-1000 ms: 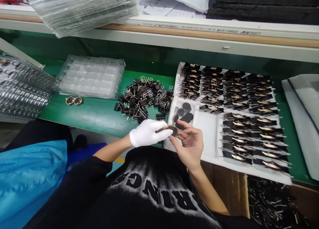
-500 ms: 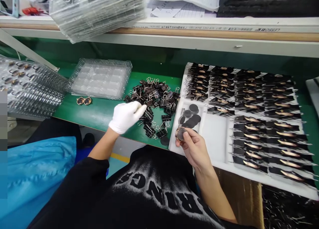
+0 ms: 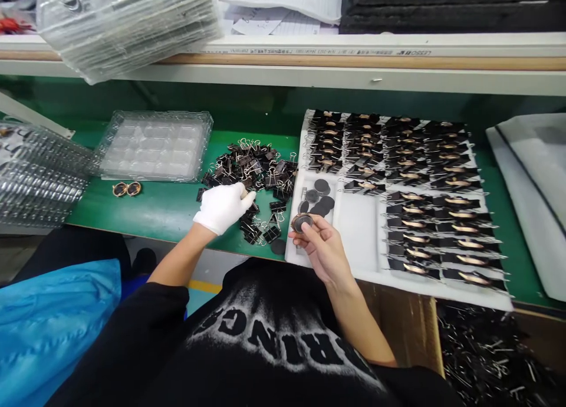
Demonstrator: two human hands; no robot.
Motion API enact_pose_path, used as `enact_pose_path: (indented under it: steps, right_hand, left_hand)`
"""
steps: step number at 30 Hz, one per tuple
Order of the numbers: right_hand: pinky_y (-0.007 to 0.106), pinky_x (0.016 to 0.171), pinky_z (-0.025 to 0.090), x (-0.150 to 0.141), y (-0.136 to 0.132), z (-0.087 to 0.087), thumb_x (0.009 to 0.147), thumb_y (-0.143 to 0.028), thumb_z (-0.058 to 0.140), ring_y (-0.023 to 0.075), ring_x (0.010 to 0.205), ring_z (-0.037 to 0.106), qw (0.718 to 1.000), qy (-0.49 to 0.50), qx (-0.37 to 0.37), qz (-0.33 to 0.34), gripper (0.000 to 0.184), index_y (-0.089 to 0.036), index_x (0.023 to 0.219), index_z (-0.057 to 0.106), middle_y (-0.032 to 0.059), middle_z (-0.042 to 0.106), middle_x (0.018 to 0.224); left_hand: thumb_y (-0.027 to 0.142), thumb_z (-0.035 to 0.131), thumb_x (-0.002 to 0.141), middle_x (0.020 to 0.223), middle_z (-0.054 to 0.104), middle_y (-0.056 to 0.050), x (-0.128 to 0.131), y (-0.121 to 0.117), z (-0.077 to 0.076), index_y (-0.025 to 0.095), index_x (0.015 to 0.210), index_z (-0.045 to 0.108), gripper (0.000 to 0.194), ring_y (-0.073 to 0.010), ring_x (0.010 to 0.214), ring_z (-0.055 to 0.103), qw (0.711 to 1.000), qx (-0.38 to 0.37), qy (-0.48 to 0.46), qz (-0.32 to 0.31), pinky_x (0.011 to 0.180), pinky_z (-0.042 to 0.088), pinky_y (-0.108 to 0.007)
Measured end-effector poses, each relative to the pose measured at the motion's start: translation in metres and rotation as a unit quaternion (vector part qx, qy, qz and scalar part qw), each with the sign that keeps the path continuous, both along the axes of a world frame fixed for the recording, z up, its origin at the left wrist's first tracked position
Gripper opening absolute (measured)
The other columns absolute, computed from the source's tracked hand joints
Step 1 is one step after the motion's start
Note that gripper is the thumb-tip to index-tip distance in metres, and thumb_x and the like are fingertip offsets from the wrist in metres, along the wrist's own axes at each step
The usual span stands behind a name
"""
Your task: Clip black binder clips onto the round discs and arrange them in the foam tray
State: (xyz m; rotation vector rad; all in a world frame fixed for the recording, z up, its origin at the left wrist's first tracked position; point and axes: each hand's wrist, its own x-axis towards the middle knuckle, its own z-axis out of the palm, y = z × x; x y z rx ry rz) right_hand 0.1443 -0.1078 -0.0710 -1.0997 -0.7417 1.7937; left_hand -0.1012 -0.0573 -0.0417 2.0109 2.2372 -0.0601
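Note:
My left hand point(image 3: 223, 209), in a white glove, is at the near left edge of a pile of black binder clips point(image 3: 254, 165). Its fingers are curled together; what they hold, if anything, is hidden. Bare and closed, my right hand point(image 3: 326, 250) pinches a round gold-rimmed piece point(image 3: 302, 222) with a dark grey disc on its face. Behind that piece, loose dark discs point(image 3: 322, 187) lie in a compartment of the white tray point(image 3: 360, 230). Rows of gold-rimmed pieces clamped by binder clips point(image 3: 415, 209) fill much of this tray.
Two joined gold-rimmed rounds point(image 3: 127, 189) lie left on the green table, before a clear plastic tray point(image 3: 154, 144). Stacked clear trays stand at far left point(image 3: 39, 177) and on the shelf point(image 3: 265, 65). A box of binder clips point(image 3: 495, 360) sits lower right.
The view has swung right, so everything appears further left. My left hand stays by the clips. The round piece in my right hand has turned a little, showing more of its rim.

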Motion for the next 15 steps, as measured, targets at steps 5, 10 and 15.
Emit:
enact_pose_path:
  steps: [5,10,15]
  right_hand:
    - [0.025,0.061,0.057,0.004,0.000,0.000,0.081,-0.043,0.087,0.0168,0.075,0.077,1.000,0.026,0.016,0.004,0.032,-0.023,0.099,0.071,0.0027,0.078,0.097]
    - [0.028,0.071,0.060,0.004,-0.002,0.003,0.084,-0.043,0.086,0.0206,0.090,0.078,0.999,0.020,0.039,0.013,0.030,-0.023,0.102,0.073,0.0054,0.080,0.101]
    - [0.038,0.112,0.053,-0.006,0.001,0.004,0.086,-0.042,0.085,0.0245,0.133,0.064,0.994,0.020,0.103,0.016,0.025,-0.026,0.104,0.079,0.0070,0.073,0.137]
  left_hand:
    - [0.051,0.052,0.094,0.061,0.066,-0.010,0.010,0.011,0.004,0.022,0.065,0.064,0.043,-0.0300,0.067,0.068,0.998,-0.029,-0.049,0.004,0.061,0.038,-0.035]
    - [0.049,0.052,0.096,0.048,0.056,-0.002,0.003,0.011,0.019,0.023,0.053,0.048,0.051,-0.0189,0.050,0.057,0.988,-0.026,-0.149,-0.006,0.055,0.036,-0.032]
    - [0.058,0.060,0.095,0.057,0.063,0.004,0.026,-0.016,0.032,0.021,0.071,0.058,0.044,-0.0124,0.049,0.061,0.910,0.066,-0.407,0.053,0.055,0.046,-0.026]
